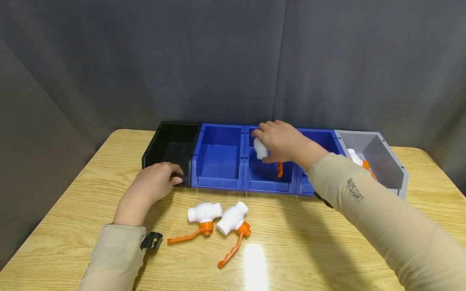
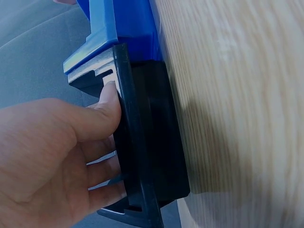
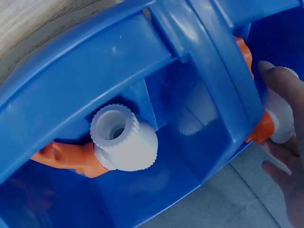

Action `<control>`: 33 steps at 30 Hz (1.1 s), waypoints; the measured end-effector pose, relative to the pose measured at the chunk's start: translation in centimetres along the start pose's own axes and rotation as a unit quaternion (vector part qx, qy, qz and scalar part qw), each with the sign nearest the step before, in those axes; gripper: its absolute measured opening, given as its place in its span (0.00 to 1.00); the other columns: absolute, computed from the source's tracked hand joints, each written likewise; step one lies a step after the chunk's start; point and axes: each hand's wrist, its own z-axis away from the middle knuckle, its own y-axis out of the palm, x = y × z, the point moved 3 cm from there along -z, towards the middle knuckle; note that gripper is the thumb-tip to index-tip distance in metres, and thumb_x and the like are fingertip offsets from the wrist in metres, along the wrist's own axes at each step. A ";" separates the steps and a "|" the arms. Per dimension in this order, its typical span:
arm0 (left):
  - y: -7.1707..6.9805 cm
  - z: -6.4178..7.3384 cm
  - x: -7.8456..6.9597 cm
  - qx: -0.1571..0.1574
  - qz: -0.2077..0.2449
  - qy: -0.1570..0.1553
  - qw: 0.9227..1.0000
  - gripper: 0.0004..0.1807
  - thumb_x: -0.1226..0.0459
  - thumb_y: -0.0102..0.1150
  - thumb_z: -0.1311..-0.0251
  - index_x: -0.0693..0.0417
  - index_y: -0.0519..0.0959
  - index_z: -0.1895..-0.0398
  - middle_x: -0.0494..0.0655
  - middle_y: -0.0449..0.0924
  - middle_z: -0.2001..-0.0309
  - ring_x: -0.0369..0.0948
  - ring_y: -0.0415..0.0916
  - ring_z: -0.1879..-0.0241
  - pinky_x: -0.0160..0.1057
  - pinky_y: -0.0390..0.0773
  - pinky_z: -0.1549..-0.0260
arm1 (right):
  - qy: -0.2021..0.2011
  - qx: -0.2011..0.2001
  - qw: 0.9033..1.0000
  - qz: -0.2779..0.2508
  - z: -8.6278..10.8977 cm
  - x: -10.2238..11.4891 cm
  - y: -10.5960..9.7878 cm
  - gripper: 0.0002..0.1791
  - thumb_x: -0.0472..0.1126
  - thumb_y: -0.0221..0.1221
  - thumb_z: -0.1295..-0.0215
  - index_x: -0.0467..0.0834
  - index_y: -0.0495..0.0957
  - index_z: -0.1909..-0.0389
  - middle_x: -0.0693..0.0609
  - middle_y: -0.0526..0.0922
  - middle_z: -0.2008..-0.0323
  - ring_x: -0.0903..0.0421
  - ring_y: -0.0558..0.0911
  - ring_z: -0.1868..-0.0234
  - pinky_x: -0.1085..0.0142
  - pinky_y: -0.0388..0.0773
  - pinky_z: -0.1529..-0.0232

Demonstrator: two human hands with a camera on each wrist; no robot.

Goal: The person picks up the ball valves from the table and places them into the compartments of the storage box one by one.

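Backdrop: dark grey cloth curtain (image 1: 218, 60), hanging behind everything.
Table: pale wood-grain table (image 1: 91, 190), a bright patch of light gleaming near its front edge.
Bin row: black plastic bin (image 1: 178, 151), left blue plastic bin (image 1: 218, 161), middle blue plastic bin (image 1: 271, 186), right blue plastic bin (image 1: 325, 139), grey plastic bin (image 1: 389, 161), all side by side!
Right hand: right hand (image 1: 282, 141) over the middle blue bin, fingers wrapped round a white plastic valve with an orange handle (image 1: 260, 148), that handle pointing down; whether it touches the bin floor, I cannot tell.
Left hand: left hand (image 1: 153, 184) pinching the black bin's front rim, thumb against the edge.
Already binned: one white-and-orange valve (image 3: 128, 142) in the right blue bin, another such valve (image 1: 356, 157) in the grey.
On the wood: two matching valves, the left one (image 1: 205, 212) and the right one (image 1: 232, 218), lying close together, orange handles towards the person.
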 end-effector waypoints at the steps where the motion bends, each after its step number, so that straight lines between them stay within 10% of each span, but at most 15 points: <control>1: 0.0 0.0 0.0 0.000 0.000 0.000 1.000 0.10 0.63 0.60 0.32 0.56 0.84 0.53 0.57 0.82 0.50 0.55 0.79 0.52 0.57 0.76 0.49 | 0.002 0.004 1.000 -0.003 -0.1 0.0 0.1 0.43 0.55 0.76 0.51 0.38 0.72 0.38 0.41 0.77 0.46 0.43 0.76 0.44 0.49 0.71 0.38; 33: 0.1 -0.2 -0.3 0.001 0.005 -0.007 1.000 0.10 0.62 0.61 0.33 0.56 0.84 0.53 0.58 0.82 0.50 0.54 0.78 0.52 0.57 0.75 0.47 | 0.033 0.109 0.993 -0.025 -0.4 1.4 3.2 0.47 0.52 0.74 0.48 0.35 0.66 0.31 0.38 0.74 0.38 0.43 0.75 0.38 0.46 0.67 0.35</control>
